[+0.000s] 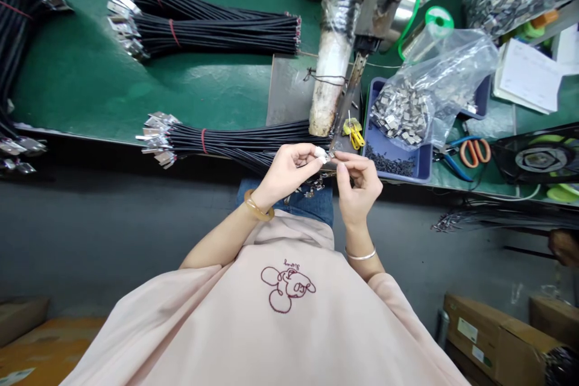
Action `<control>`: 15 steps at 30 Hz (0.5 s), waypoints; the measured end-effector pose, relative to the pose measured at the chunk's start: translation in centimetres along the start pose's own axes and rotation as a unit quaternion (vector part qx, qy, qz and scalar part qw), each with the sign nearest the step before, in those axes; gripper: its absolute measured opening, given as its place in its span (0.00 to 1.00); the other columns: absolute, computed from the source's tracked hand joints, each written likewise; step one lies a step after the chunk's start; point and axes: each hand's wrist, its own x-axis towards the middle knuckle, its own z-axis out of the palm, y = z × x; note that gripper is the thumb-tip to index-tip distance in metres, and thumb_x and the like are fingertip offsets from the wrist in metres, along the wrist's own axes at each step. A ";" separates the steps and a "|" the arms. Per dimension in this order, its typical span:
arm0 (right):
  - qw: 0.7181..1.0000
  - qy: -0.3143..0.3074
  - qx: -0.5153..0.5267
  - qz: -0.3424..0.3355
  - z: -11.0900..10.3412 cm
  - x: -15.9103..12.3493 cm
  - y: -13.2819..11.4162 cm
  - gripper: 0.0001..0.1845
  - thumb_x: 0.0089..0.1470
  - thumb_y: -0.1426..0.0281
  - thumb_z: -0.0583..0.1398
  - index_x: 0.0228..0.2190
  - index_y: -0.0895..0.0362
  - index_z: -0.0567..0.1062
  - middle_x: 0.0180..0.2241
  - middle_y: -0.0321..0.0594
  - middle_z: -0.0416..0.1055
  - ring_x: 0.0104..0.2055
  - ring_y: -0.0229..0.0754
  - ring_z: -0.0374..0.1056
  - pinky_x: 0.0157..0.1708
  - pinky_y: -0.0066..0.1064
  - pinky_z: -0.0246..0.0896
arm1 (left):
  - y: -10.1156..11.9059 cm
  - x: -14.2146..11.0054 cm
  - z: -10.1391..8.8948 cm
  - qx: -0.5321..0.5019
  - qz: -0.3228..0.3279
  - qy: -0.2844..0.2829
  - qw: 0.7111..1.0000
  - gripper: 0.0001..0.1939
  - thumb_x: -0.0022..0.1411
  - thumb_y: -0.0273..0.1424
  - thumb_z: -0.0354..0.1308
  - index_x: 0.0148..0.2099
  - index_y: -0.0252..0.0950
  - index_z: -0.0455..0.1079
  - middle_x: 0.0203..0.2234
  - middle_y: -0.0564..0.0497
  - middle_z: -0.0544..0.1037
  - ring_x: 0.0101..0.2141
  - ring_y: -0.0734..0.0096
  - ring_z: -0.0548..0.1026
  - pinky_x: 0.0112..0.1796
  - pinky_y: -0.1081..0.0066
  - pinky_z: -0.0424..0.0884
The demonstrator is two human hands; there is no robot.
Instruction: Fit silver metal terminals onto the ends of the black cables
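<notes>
My left hand (294, 170) is closed in a pinch, with white coverings on its fingertips. A small shiny metal piece (332, 155) shows between those fingertips and my right hand (360, 184). My right thumb and forefinger are pinched at that same spot, and fingers hide most of the piece. Right behind my hands lies a bundle of black cables (235, 140), tied with a red band, with metal connectors (159, 137) at its left end. More small metal parts (312, 187) show below my hands, over my lap. A yellow clip-like tool (353, 132) lies just beyond my right hand.
A wrapped duct pipe (326, 81) comes down close above my hands. At right are a blue tray (423, 166) with a bag of metal parts (400, 111), pliers (470, 151) and a fan (538, 157). More cable bundles (217, 33) lie at the back left.
</notes>
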 end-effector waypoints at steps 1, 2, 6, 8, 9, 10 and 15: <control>1.000 -0.003 -0.005 -0.010 0.0 0.0 0.1 0.02 0.62 0.69 0.61 0.35 0.53 0.74 0.42 0.40 0.81 0.42 0.41 0.80 0.42 0.36 0.77 | 0.0 0.0 0.0 0.003 0.002 0.002 1.000 0.07 0.58 0.32 0.64 0.33 0.32 0.76 0.24 0.52 0.74 0.25 0.77 0.69 0.29 0.76 0.66; 0.999 -0.001 -0.018 -0.035 0.1 0.1 0.1 0.02 0.61 0.70 0.62 0.34 0.53 0.74 0.42 0.40 0.81 0.43 0.42 0.79 0.43 0.37 0.76 | -0.1 0.0 0.1 0.007 0.006 0.006 1.000 0.08 0.58 0.32 0.63 0.32 0.32 0.76 0.24 0.52 0.74 0.25 0.77 0.69 0.29 0.76 0.66; 0.987 0.013 -0.094 -0.130 0.3 0.3 0.4 0.05 0.60 0.73 0.62 0.33 0.51 0.75 0.40 0.38 0.82 0.43 0.42 0.80 0.44 0.37 0.76 | -0.1 0.3 0.5 0.013 0.019 0.030 0.999 0.08 0.58 0.32 0.63 0.31 0.32 0.74 0.23 0.53 0.74 0.24 0.79 0.68 0.30 0.76 0.66; 0.983 0.014 -0.116 -0.142 0.5 0.4 0.6 0.05 0.60 0.73 0.61 0.34 0.50 0.75 0.40 0.38 0.82 0.42 0.41 0.80 0.42 0.36 0.77 | -0.1 0.4 0.7 0.012 0.024 0.040 0.999 0.08 0.58 0.32 0.63 0.31 0.32 0.73 0.23 0.54 0.74 0.24 0.79 0.68 0.30 0.76 0.67; 0.982 0.013 -0.122 -0.145 0.5 0.5 0.7 0.05 0.61 0.73 0.61 0.34 0.50 0.75 0.40 0.38 0.82 0.42 0.41 0.80 0.42 0.36 0.77 | -0.1 0.4 0.9 0.012 0.028 0.045 0.999 0.07 0.58 0.32 0.63 0.31 0.32 0.73 0.23 0.54 0.74 0.24 0.79 0.68 0.29 0.77 0.67; 0.981 0.012 -0.127 -0.149 0.6 0.5 0.8 0.05 0.61 0.73 0.61 0.34 0.50 0.76 0.40 0.38 0.82 0.42 0.41 0.80 0.42 0.35 0.77 | -0.2 0.5 1.0 0.014 0.031 0.052 0.998 0.07 0.58 0.32 0.63 0.31 0.33 0.72 0.23 0.54 0.74 0.24 0.79 0.68 0.29 0.77 0.67; 0.974 0.021 -0.129 -0.186 0.7 0.8 1.0 0.08 0.59 0.75 0.62 0.37 0.49 0.77 0.40 0.37 0.83 0.41 0.40 0.80 0.41 0.33 0.78 | -0.4 0.4 1.3 0.045 0.036 0.069 0.996 0.06 0.60 0.30 0.60 0.31 0.33 0.70 0.21 0.56 0.68 0.23 0.80 0.64 0.27 0.77 0.63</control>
